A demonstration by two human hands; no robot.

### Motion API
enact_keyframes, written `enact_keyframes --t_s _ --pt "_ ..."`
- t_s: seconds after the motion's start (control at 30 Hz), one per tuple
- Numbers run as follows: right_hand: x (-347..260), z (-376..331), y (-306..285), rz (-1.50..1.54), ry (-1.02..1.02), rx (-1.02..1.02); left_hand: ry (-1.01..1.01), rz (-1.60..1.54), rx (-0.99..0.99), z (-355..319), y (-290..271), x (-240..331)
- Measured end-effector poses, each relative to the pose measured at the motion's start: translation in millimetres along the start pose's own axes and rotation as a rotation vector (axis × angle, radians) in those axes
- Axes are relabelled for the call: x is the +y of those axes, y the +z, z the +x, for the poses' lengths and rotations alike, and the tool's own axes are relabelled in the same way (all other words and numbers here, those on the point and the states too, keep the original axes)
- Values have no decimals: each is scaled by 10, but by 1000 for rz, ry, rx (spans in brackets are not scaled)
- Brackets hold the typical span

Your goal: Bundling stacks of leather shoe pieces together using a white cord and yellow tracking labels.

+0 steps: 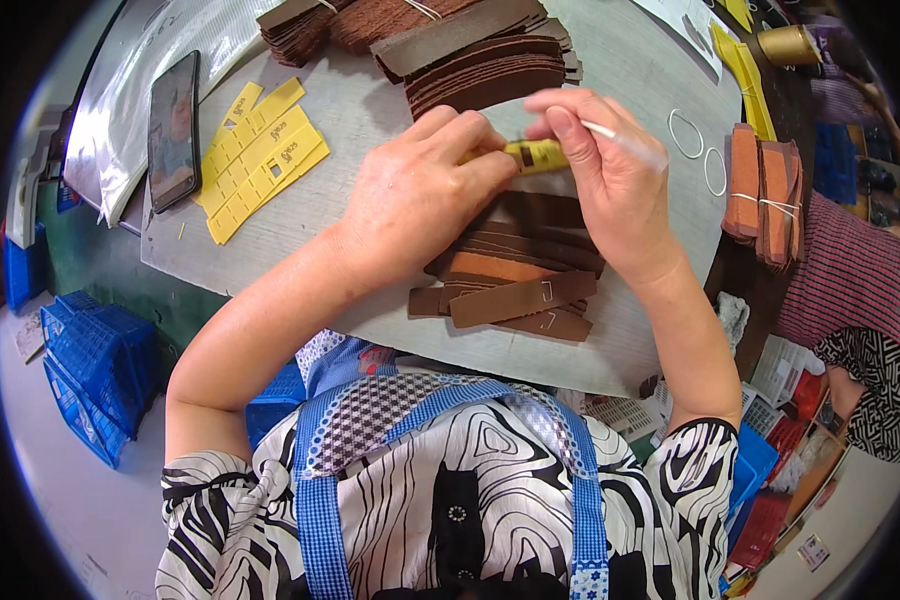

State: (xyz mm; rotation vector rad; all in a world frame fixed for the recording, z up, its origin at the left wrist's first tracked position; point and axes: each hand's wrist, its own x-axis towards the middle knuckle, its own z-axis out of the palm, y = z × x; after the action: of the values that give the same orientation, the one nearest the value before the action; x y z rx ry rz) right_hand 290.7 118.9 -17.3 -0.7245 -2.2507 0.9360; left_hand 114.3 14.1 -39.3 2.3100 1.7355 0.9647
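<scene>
Yellow card, a small punched tag (pixel 533 154), sits pinched between my two hands above the middle of the counter (pixel 390 110). My left hand (pixel 420 195) is closed on its left end, thumb and fingers folded over it, and my right hand (pixel 600 170) grips its right end while also holding a thin white stick or cord (pixel 625 143) that points off toward the right edge. I judge I am in the middle of fitting that white piece to the tag; the next move calls for a steady pinch and a fine aim at the tag's small opening.

Directly under my hands lies a loose fan of brown strips (pixel 515 280), reaching toward the near edge. More brown strips (pixel 470 60) are heaped at the far edge. Flat yellow tag sheets (pixel 255 160) lie toward the left edge beside a phone (pixel 173 130). Rubber bands (pixel 685 133) and a banded orange bundle (pixel 765 195) lie at the right edge.
</scene>
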Motion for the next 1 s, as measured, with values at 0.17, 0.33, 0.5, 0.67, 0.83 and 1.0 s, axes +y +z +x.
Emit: enact_keyframes --t_s 0.17,0.33,0.5,0.67,0.83,1.0 --pt "180 55 10 -564 -381 89 86 -235 -80 14 -15 40" --pt "28 -220 -20 -515 -248 23 33 -277 -137 -71 -251 48" --pt "21 -286 -205 73 167 211 -15 -159 -32 -18 -341 1" --pt "32 -289 -217 318 248 217 -11 -68 11 72 -176 -27" --pt "23 -299 -180 387 290 202 -7 -3 -48 52 -105 -32" --pt "8 -282 -161 383 338 215 -2 -8 -29 55 -90 -38"
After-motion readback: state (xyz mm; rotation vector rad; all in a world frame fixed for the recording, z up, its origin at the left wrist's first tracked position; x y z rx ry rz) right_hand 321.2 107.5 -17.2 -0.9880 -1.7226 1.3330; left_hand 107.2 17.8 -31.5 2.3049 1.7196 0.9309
